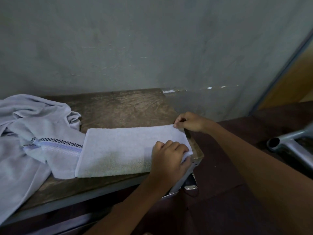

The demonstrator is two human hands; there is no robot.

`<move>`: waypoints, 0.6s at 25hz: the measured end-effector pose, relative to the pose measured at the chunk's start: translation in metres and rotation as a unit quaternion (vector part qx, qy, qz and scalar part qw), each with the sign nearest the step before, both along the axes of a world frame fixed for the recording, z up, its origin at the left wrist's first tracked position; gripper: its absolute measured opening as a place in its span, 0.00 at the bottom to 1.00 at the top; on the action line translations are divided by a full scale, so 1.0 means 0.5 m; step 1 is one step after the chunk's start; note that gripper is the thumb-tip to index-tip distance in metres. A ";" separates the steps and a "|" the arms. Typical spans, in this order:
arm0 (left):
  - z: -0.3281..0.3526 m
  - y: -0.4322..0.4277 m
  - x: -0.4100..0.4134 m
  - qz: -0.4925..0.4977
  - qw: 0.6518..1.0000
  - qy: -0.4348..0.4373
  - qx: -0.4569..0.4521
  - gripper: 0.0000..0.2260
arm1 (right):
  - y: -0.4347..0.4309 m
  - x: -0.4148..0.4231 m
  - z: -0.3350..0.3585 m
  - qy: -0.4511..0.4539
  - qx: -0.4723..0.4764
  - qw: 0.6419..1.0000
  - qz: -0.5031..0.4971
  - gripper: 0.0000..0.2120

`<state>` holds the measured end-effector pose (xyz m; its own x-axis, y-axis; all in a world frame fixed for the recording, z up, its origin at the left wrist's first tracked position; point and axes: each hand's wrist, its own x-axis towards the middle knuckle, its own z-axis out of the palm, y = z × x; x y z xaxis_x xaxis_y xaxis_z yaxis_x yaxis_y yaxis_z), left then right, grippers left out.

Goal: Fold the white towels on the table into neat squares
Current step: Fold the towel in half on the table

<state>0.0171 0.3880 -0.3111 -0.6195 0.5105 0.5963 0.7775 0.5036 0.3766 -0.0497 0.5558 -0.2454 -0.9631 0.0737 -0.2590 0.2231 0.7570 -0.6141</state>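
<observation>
A white towel (118,150) lies flat as a long folded rectangle on the dark wooden table (125,107), its right end at the table's right edge. My left hand (169,154) pinches the towel's near right corner. At the far right corner, my right hand (190,122) grips the cloth between thumb and fingers. Unfolded white towels (28,126) sit in a crumpled heap at the table's left, one with a blue and black checked band (59,145), touching the folded towel's left end.
A grey wall (152,48) rises directly behind the table. The table's front and right edges drop to a dark reddish floor (220,175). A metal tube frame (288,146) stands at the right. A small shiny object (190,187) lies under the table's right corner.
</observation>
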 end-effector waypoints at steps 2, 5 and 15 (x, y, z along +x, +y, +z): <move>0.026 -0.022 0.008 0.019 0.995 -0.050 0.080 0.04 | -0.008 -0.002 0.018 0.021 -0.024 0.999 -0.019 0.03; 0.067 -0.071 0.014 0.038 0.964 -0.146 0.221 0.03 | -0.041 -0.008 0.059 0.005 -0.074 0.997 -0.035 0.08; 0.068 -0.337 0.017 0.189 0.876 -0.260 0.361 0.06 | -0.320 -0.117 0.141 -0.074 -0.168 0.981 0.060 0.06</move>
